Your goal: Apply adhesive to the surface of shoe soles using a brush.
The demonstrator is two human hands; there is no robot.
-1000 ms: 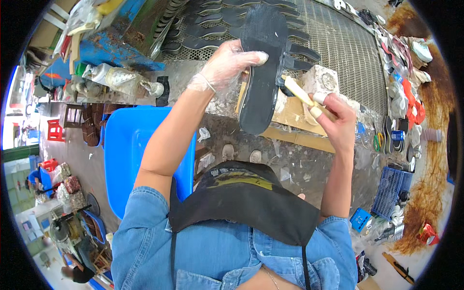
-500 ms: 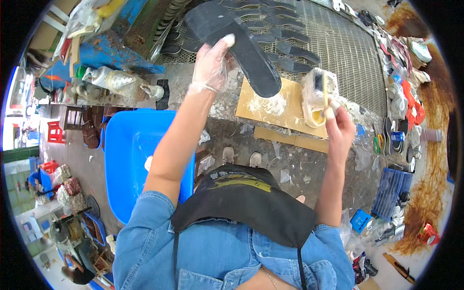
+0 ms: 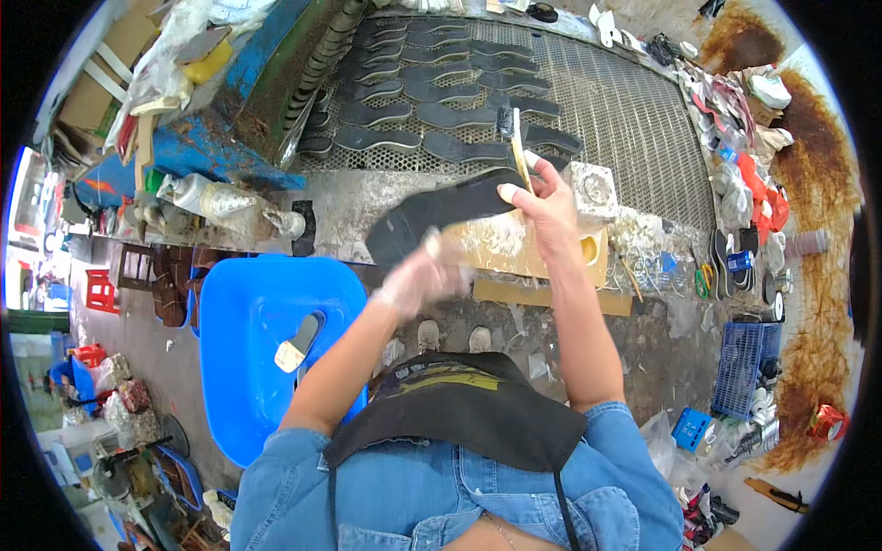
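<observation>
A black shoe sole is held up slantwise over the bench edge. My left hand, in a thin clear glove, is at its near end; motion smears the fingers, so its grip is unclear. My right hand is closed around a brush with a pale yellow handle, dark bristles up. The thumb and fingertips of that hand also meet the sole's far end. Beneath the sole lies a cardboard sheet smeared white. A crusted white container stands beyond my right hand, a yellowish cup in front of it.
Several dark soles lie in rows on a metal mesh. A blue tub at the left contains a sole with a pale end. A whitish crusted bottle lies on the left ledge. Scissors are at the right.
The sole has come nearer and swung round to slant the other way. My left hand has moved down toward me. My right hand has moved left with the brush, up to the sole.
</observation>
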